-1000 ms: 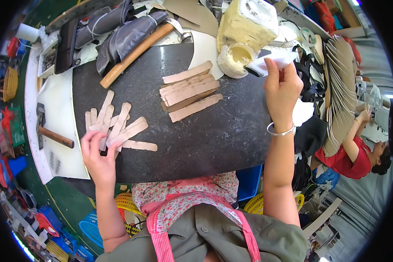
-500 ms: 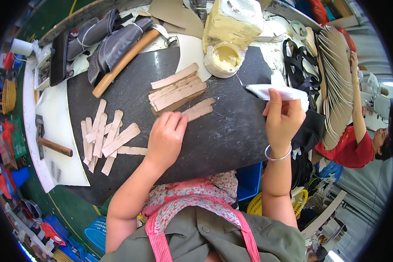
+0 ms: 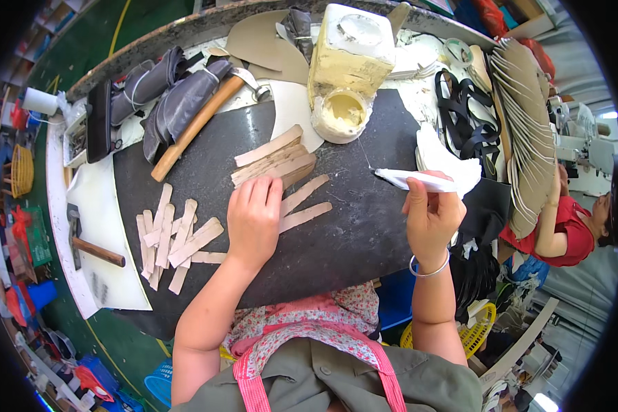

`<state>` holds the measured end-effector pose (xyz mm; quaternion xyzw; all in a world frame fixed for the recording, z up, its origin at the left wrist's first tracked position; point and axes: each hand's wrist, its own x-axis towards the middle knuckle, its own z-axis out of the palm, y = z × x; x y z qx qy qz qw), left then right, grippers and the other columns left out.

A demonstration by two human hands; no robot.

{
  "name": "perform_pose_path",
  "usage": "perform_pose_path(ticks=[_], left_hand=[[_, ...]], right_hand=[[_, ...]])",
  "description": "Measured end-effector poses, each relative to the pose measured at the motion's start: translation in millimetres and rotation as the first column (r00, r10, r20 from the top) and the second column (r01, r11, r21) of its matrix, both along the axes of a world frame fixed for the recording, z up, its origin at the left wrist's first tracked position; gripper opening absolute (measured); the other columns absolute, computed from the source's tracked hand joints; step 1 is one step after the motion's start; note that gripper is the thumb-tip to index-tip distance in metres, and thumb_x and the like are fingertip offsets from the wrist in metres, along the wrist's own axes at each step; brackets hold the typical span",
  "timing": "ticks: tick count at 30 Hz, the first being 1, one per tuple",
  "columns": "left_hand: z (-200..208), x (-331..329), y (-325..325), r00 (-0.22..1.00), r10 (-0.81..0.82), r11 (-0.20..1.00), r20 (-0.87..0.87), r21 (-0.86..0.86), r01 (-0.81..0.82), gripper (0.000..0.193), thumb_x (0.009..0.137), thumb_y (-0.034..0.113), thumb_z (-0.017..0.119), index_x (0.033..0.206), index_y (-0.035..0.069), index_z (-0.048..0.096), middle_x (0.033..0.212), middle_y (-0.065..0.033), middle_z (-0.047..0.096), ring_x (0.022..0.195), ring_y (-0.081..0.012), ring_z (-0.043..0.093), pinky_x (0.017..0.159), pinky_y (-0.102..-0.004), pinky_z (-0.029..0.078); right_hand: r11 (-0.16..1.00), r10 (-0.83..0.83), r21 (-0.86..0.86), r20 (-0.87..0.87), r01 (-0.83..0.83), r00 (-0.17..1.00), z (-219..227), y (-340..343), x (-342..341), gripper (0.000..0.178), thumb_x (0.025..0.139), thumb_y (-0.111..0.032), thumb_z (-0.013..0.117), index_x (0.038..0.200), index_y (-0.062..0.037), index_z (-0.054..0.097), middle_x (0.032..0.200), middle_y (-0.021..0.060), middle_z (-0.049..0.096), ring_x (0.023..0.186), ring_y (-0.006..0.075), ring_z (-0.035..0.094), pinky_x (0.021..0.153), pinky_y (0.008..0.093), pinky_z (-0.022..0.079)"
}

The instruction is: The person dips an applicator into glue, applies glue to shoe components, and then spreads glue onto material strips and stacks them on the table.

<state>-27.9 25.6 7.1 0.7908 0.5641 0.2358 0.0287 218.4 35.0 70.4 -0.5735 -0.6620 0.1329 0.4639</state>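
Note:
Fingers of my left hand [image 3: 253, 223] are pressed together at the near ends of beige strips, at the front edge of a strip stack [image 3: 275, 163]. Two loose strips [image 3: 305, 217] fan out to the right from beside these fingers, their near ends hidden by the hand. Pinched between thumb and fingers of my right hand [image 3: 434, 223] is a flat white spreader [image 3: 419, 180] with a dark tip. A thin strand runs from that tip up toward a round pot of cream-coloured paste [image 3: 343, 113]. More strips lie in a loose pile [image 3: 175, 240] to the left.
Everything lies on a black mat [image 3: 350, 254]. Behind it stand a paste-smeared container [image 3: 353, 51], a wooden-handled hammer [image 3: 199, 127] and dark rolled pieces [image 3: 182, 103]. Another hammer [image 3: 99, 252] rests at left. Black straps [image 3: 470, 117] and stacked tan sheets [image 3: 525, 137] are at right, near another person [image 3: 563, 230].
A second strip now lies apart from the stack, beside the first. My left hand has shifted slightly toward the stack's front. The spreader has come nearer and left; the view has shifted slightly.

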Motion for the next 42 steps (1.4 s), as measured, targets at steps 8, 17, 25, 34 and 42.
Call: perform_pose_path(ticks=[8, 17, 25, 34, 42], left_hand=[[-2.1, 13.6, 6.1, 0.999, 0.031, 0.999, -0.018, -0.023, -0.032, 0.029, 0.078, 0.007, 0.057, 0.106, 0.001, 0.062, 0.101, -0.0101, 0.058, 0.095, -0.0262, 0.057, 0.082, -0.0379, 0.046], [-0.2, 23.5, 11.5, 0.999, 0.049, 0.995, -0.022, -0.082, -0.051, 0.034, 0.075, 0.004, 0.069, 0.109, 0.005, 0.064, 0.098, -0.0105, 0.056, 0.092, -0.0285, 0.056, 0.08, -0.0407, 0.046], [3.6, 30.8, 21.0, 0.998, 0.065, 0.994, 0.003, -0.093, -0.064, 0.033, 0.073, 0.002, 0.071, 0.104, 0.003, 0.062, 0.098, -0.0115, 0.055, 0.095, -0.0302, 0.054, 0.081, -0.0423, 0.044], [2.9, 26.0, 1.8, 0.996, -0.019, 0.999, 0.087, -0.03, 0.022, 0.025, 0.074, 0.001, 0.069, 0.098, 0.004, 0.061, 0.087, -0.0099, 0.061, 0.084, -0.0304, 0.06, 0.076, -0.041, 0.047], [-5.0, 23.6, -50.1, 0.991, -0.051, 0.999, 0.121, 0.022, 0.048, 0.036, 0.075, 0.008, 0.074, 0.108, -0.002, 0.064, 0.114, -0.0139, 0.063, 0.103, -0.0307, 0.059, 0.085, -0.04, 0.049]], right_hand=[[0.999, -0.038, 0.026, -0.004, 0.038, 0.999, 5.6, -5.9, 5.6, 0.01, 0.087, -0.006, 0.071, 0.086, 0.0006, 0.063, 0.073, 0.0079, 0.063, 0.055, 0.0128, 0.057, 0.05, 0.0242, 0.045], [0.999, 0.028, 0.043, -0.078, -0.025, 0.997, 7.0, -6.6, 0.4, 0.007, 0.087, -0.005, 0.07, 0.088, -0.0005, 0.065, 0.075, 0.0088, 0.065, 0.054, 0.0135, 0.057, 0.047, 0.0248, 0.043], [1.0, 0.016, 0.024, -0.062, -0.014, 0.998, 12.9, -7.4, 4.9, 0.007, 0.087, -0.005, 0.071, 0.088, -0.0002, 0.065, 0.076, 0.0092, 0.065, 0.056, 0.0151, 0.059, 0.048, 0.0248, 0.044], [1.0, 0.009, -0.006, -0.102, -0.009, 0.995, 5.0, -15.4, 7.9, 0.007, 0.087, -0.006, 0.07, 0.089, -0.0003, 0.066, 0.076, 0.0078, 0.065, 0.055, 0.0125, 0.057, 0.048, 0.0241, 0.043], [0.997, 0.069, -0.01, -0.098, -0.071, 0.993, -1.6, -22.1, 1.2, 0.006, 0.086, -0.002, 0.07, 0.089, 0.0013, 0.065, 0.077, 0.01, 0.066, 0.059, 0.0156, 0.059, 0.049, 0.0247, 0.044]])
